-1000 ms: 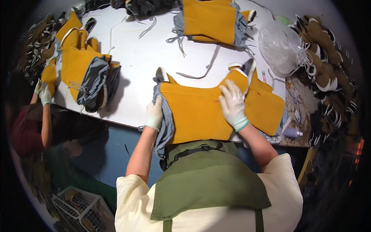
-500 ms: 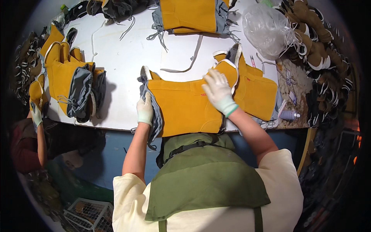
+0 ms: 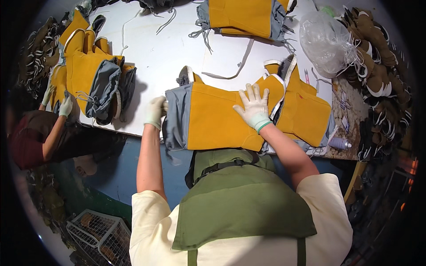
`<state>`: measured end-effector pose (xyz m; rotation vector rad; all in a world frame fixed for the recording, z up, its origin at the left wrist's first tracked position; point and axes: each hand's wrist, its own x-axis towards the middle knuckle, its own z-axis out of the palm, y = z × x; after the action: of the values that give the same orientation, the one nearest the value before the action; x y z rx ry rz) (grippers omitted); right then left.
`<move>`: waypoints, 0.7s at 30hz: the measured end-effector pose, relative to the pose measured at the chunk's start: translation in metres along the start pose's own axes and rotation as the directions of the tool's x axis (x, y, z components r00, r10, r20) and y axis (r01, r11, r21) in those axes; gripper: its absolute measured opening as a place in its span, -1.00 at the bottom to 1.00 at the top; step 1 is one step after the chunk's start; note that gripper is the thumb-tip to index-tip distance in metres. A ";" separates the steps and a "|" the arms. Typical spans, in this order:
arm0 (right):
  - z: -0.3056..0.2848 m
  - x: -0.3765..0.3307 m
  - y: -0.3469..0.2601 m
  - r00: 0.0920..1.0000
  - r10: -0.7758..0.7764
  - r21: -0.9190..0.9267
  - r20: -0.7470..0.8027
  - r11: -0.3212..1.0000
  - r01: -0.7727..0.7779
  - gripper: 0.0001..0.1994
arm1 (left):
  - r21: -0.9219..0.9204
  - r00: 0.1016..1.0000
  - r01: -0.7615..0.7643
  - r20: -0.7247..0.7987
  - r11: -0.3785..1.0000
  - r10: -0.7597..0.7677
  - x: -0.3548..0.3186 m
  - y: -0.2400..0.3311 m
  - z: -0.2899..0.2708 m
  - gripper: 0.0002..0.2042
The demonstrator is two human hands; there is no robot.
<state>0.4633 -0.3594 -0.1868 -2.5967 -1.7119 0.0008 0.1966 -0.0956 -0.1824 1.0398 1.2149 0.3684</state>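
A yellow boot upper (image 3: 215, 119) with a grey fabric cuff (image 3: 177, 117) lies flat across the table's near edge. My right hand (image 3: 255, 108) presses on it with its fingers spread, close to the white-edged end. Just left of the cuff, my left hand (image 3: 155, 111) hovers with curled fingers; whatever it pinches is too small to make out. Both hands wear thin white gloves. Partly under the boot upper's right end rests another yellow upper (image 3: 306, 117), with white edging and a dark furry lining.
More yellow uppers lie stacked at left (image 3: 84, 66) and at the far side (image 3: 239, 17). A clear plastic bag (image 3: 326, 42), a spray can (image 3: 340, 143) and piled brown pieces (image 3: 375, 57) are on the right. A co-worker's gloved hand (image 3: 65, 105) works at far left.
The grey cuff now lies spread out flat to the left. My left hand has come off the cuff and sits beyond its edge. My right hand stays flat on the upper. The view has shifted.
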 end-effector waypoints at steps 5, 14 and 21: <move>-0.001 -0.001 0.000 0.998 0.030 -0.024 0.057 0.999 -0.029 -0.32 | 0.481 0.588 -0.648 -0.176 0.590 0.789 -0.053 0.040 0.031 -0.80; -0.008 -0.011 0.012 0.986 -0.024 0.273 -0.167 0.959 0.069 -0.47 | 0.687 0.528 -0.705 0.676 -0.179 0.514 -0.081 -0.050 0.137 -0.41; -0.012 -0.166 0.106 0.532 0.803 0.527 -0.268 0.584 -0.617 -0.63 | 0.765 0.652 -0.608 0.634 -0.214 0.416 -0.096 -0.030 0.152 -0.39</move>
<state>0.4953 -0.5536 -0.1802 -2.4858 -0.3168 -0.2561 0.2894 -0.2493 -0.1530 2.8982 0.6125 -0.0283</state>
